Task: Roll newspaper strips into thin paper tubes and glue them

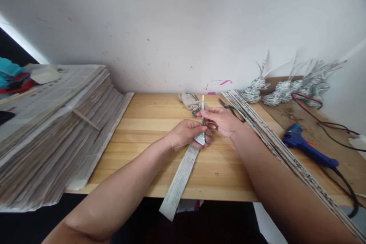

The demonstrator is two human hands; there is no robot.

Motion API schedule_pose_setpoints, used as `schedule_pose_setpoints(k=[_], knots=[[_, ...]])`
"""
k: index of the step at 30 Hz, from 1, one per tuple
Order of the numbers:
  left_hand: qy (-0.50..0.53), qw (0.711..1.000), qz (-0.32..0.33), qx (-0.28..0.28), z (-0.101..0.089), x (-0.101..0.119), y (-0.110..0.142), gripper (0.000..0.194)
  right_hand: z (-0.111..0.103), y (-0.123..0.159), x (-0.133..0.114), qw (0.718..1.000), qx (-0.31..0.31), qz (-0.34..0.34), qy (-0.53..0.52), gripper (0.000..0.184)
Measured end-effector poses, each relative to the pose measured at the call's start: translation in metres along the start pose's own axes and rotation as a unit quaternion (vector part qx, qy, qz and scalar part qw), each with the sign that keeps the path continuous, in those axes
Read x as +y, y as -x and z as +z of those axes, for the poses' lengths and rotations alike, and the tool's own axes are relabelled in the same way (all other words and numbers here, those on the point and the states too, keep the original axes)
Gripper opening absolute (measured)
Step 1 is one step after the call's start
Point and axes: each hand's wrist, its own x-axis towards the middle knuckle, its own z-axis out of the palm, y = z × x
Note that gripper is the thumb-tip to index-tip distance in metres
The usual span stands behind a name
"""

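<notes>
A long strip of newspaper [180,181] hangs down from my hands past the table's front edge. Its upper end is wrapped about a thin white and green stick [203,103] that stands nearly upright. My left hand [188,133] pinches the strip and the lower part of the stick between thumb and fingers. Higher up, the thumb and fingertips of my right hand [219,120] close on the same stick. Just behind the hands lies a crumpled, stained cloth [190,101]. Black-handled scissors [231,108] rest near my right wrist, partly hidden by it.
A tall stack of newspapers [71,129] stands at left. Along the right lies a bundle of rolled paper sticks [265,141]. Beyond it are a blue glue gun [311,148] with a cord, a red and black cable [305,101] and several woven paper figures [277,93] on cardboard.
</notes>
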Motion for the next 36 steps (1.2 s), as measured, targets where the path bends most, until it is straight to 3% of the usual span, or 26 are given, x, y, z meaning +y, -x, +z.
schedule_pose_setpoints(k=[4,10,15,21,27,33,36], knots=[[-0.018,1.0,-0.003,-0.008,-0.0002,-0.0031,-0.0016,0.039,0.0007,-0.0011,0.0003,0.997,0.073,-0.023,-0.009,0.037],[-0.025,1.0,-0.001,0.0,-0.0007,-0.004,-0.0022,0.039,-0.0016,0.0008,-0.0018,1.0,-0.005,-0.011,0.018,0.044],[-0.025,1.0,-0.01,-0.005,-0.0003,-0.0048,-0.0025,0.039,0.0014,-0.0011,0.0001,0.996,0.08,-0.024,0.02,0.037],[-0.011,1.0,-0.002,0.017,0.001,0.0009,-0.0004,0.039,-0.0015,0.0023,-0.0021,1.0,-0.016,-0.008,0.012,0.043],[-0.021,1.0,-0.011,-0.01,0.0003,0.0016,0.0002,0.037,0.0015,0.0014,-0.0017,0.999,0.048,-0.005,0.004,0.035],[-0.017,1.0,-0.004,0.0,-0.0013,0.0007,-0.0003,0.04,0.0008,0.003,-0.003,1.0,-0.016,-0.009,0.02,0.04],[-0.016,1.0,-0.008,-0.009,-0.0003,0.0016,0.0006,0.041,0.0032,0.0025,-0.0029,1.0,0.022,-0.011,0.012,0.035]])
